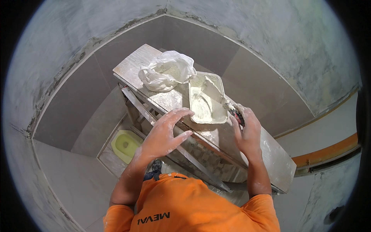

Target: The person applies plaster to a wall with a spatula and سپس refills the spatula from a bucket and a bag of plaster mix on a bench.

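A white rectangular tub point(223, 91) stands on a dusty plank, with smooth off-white putty point(201, 106) spread over its bottom and heaped up its right side. My left hand point(166, 131) is powdery and hovers at the tub's near left corner, fingers stretched and thumb apart, holding nothing. To the right of the tub, my right hand point(249, 131) is closed round the black and red handle of a putty knife point(236, 114). Its putty-smeared end points at the tub's right rim; the fingers hide part of it. Left of the tub sits a crumpled white plastic bag point(166, 71) with pale powder inside.
The plank point(272, 158) runs slantwise on a trestle with metal legs point(201, 166). Below lies a pale green squat toilet point(125, 145), and my shoe point(157, 165) shows on the floor. Grey tiles point(197, 42) line the lower walls close behind, with patchy plaster point(270, 31) above.
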`<action>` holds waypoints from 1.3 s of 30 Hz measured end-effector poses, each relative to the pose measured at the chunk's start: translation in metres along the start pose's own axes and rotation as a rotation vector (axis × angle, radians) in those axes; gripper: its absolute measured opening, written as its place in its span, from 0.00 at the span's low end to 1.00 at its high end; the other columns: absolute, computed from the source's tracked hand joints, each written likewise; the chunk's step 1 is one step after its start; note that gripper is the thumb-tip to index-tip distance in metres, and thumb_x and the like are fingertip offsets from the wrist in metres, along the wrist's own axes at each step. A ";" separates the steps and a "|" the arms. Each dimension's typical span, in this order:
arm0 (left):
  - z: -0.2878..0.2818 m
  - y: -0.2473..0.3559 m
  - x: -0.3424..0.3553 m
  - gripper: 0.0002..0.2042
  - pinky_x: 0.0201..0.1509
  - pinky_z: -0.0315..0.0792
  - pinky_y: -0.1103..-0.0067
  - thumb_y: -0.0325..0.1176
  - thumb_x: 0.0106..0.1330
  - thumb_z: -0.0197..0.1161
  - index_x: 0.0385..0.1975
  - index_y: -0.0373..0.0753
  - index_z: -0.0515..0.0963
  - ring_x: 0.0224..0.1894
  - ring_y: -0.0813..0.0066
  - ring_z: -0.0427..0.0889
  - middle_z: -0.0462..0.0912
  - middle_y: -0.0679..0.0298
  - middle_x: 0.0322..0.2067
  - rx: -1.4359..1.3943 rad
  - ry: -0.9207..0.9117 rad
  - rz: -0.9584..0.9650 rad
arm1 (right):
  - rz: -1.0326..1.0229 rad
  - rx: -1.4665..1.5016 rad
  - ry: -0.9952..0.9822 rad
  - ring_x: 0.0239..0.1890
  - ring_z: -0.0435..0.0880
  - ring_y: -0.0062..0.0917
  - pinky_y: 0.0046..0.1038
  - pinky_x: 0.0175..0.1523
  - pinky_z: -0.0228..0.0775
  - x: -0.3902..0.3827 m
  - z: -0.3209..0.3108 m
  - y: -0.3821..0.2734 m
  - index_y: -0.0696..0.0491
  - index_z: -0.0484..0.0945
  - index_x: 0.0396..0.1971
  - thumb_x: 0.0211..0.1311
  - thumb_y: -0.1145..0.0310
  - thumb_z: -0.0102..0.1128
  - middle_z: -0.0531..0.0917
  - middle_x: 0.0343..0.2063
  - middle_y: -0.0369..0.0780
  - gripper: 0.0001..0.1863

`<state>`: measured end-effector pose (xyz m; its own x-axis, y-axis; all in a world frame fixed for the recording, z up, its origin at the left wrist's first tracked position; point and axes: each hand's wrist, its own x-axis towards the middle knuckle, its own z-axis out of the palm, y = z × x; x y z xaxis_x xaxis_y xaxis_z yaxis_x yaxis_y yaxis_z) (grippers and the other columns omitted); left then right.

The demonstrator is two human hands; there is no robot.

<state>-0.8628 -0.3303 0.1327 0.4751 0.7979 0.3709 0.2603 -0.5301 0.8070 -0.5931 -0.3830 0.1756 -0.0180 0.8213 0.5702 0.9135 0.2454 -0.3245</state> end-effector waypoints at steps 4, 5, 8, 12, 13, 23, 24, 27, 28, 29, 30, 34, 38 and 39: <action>0.005 0.007 -0.004 0.25 0.66 0.70 0.68 0.31 0.63 0.70 0.62 0.39 0.76 0.59 0.54 0.79 0.79 0.53 0.60 -0.041 0.036 -0.048 | -0.030 -0.004 -0.004 0.34 0.79 0.48 0.42 0.40 0.70 0.004 -0.018 0.003 0.62 0.78 0.42 0.64 0.73 0.65 0.76 0.32 0.49 0.11; 0.006 0.008 -0.005 0.26 0.67 0.70 0.68 0.31 0.64 0.69 0.63 0.39 0.75 0.61 0.53 0.79 0.79 0.53 0.61 -0.044 0.044 -0.062 | -0.037 -0.001 -0.052 0.34 0.78 0.48 0.43 0.40 0.70 0.002 -0.021 0.004 0.62 0.78 0.40 0.64 0.73 0.64 0.75 0.31 0.49 0.10; 0.015 0.001 -0.010 0.27 0.72 0.65 0.65 0.29 0.66 0.66 0.67 0.40 0.72 0.64 0.53 0.77 0.78 0.52 0.63 -0.147 0.032 -0.090 | -0.072 -0.034 -0.003 0.35 0.79 0.47 0.41 0.42 0.72 -0.011 -0.015 0.013 0.63 0.79 0.45 0.64 0.73 0.64 0.78 0.34 0.49 0.12; 0.018 0.000 -0.024 0.32 0.78 0.54 0.60 0.30 0.66 0.65 0.72 0.43 0.66 0.70 0.56 0.70 0.74 0.51 0.67 -0.090 -0.012 -0.106 | 0.187 0.170 0.078 0.39 0.83 0.43 0.39 0.47 0.74 -0.027 -0.003 0.000 0.64 0.79 0.51 0.66 0.72 0.63 0.83 0.38 0.51 0.17; 0.013 0.000 -0.027 0.32 0.78 0.54 0.60 0.30 0.66 0.65 0.72 0.43 0.66 0.70 0.56 0.70 0.74 0.51 0.67 -0.054 -0.001 -0.106 | 0.363 0.269 0.134 0.40 0.84 0.40 0.38 0.48 0.74 -0.033 -0.001 -0.002 0.64 0.79 0.52 0.67 0.71 0.63 0.84 0.39 0.51 0.17; -0.041 -0.017 0.018 0.38 0.66 0.69 0.64 0.28 0.58 0.72 0.71 0.43 0.64 0.62 0.58 0.73 0.72 0.56 0.64 0.204 0.776 -0.153 | 0.596 0.786 0.358 0.45 0.82 0.28 0.31 0.57 0.72 -0.080 0.075 -0.038 0.67 0.78 0.54 0.68 0.71 0.63 0.85 0.43 0.47 0.20; -0.048 -0.025 0.021 0.38 0.66 0.68 0.64 0.28 0.57 0.73 0.70 0.42 0.66 0.62 0.57 0.73 0.73 0.55 0.63 0.440 0.679 -0.042 | 0.561 0.743 0.351 0.46 0.82 0.27 0.30 0.57 0.72 -0.081 0.074 -0.036 0.67 0.78 0.55 0.68 0.70 0.64 0.85 0.43 0.47 0.20; -0.075 -0.049 0.040 0.31 0.69 0.65 0.61 0.29 0.57 0.72 0.64 0.42 0.74 0.63 0.52 0.71 0.77 0.54 0.60 0.589 0.451 0.108 | 0.584 0.726 0.352 0.47 0.81 0.26 0.30 0.57 0.72 -0.086 0.073 -0.024 0.67 0.77 0.55 0.68 0.69 0.63 0.85 0.44 0.47 0.21; -0.078 -0.048 0.047 0.30 0.70 0.64 0.61 0.29 0.57 0.73 0.63 0.44 0.76 0.64 0.52 0.70 0.78 0.55 0.59 0.632 0.380 0.144 | 0.589 0.764 0.322 0.47 0.81 0.27 0.30 0.58 0.72 -0.084 0.069 -0.021 0.68 0.77 0.56 0.68 0.69 0.63 0.85 0.44 0.47 0.21; -0.080 -0.045 0.055 0.29 0.70 0.63 0.61 0.29 0.56 0.73 0.61 0.46 0.78 0.65 0.52 0.69 0.78 0.55 0.59 0.676 0.309 0.181 | 0.593 0.804 0.294 0.48 0.82 0.27 0.31 0.59 0.72 -0.083 0.067 -0.022 0.68 0.76 0.56 0.69 0.68 0.63 0.84 0.45 0.47 0.22; -0.072 -0.029 0.069 0.27 0.70 0.64 0.60 0.25 0.53 0.73 0.57 0.48 0.81 0.66 0.53 0.69 0.77 0.55 0.61 0.763 0.306 0.270 | 0.571 0.772 0.324 0.48 0.81 0.26 0.30 0.59 0.71 -0.084 0.070 -0.019 0.68 0.76 0.56 0.69 0.67 0.63 0.84 0.45 0.47 0.23; -0.048 0.000 0.110 0.24 0.68 0.67 0.62 0.19 0.50 0.69 0.49 0.45 0.85 0.69 0.51 0.68 0.75 0.57 0.65 0.732 0.344 0.419 | 0.574 0.701 0.338 0.49 0.80 0.27 0.31 0.59 0.71 -0.084 0.070 -0.022 0.68 0.75 0.56 0.70 0.66 0.62 0.84 0.44 0.47 0.23; -0.067 -0.015 0.147 0.19 0.60 0.74 0.65 0.17 0.52 0.67 0.45 0.39 0.86 0.59 0.51 0.78 0.83 0.53 0.53 0.529 -0.008 0.200 | 0.589 0.697 0.376 0.48 0.81 0.27 0.31 0.58 0.71 -0.085 0.073 -0.023 0.66 0.75 0.55 0.69 0.66 0.62 0.84 0.44 0.47 0.22; -0.075 -0.016 0.155 0.18 0.57 0.76 0.66 0.17 0.54 0.68 0.46 0.38 0.85 0.53 0.51 0.83 0.86 0.52 0.46 0.625 -0.163 0.138 | 0.576 0.680 0.359 0.47 0.81 0.28 0.31 0.58 0.72 -0.085 0.074 -0.022 0.66 0.76 0.55 0.69 0.66 0.62 0.84 0.44 0.48 0.22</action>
<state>-0.8569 -0.1765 0.2118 0.6474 0.6830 0.3383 0.6035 -0.7304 0.3198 -0.6420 -0.4201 0.0789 0.5889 0.7301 0.3466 0.3098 0.1922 -0.9312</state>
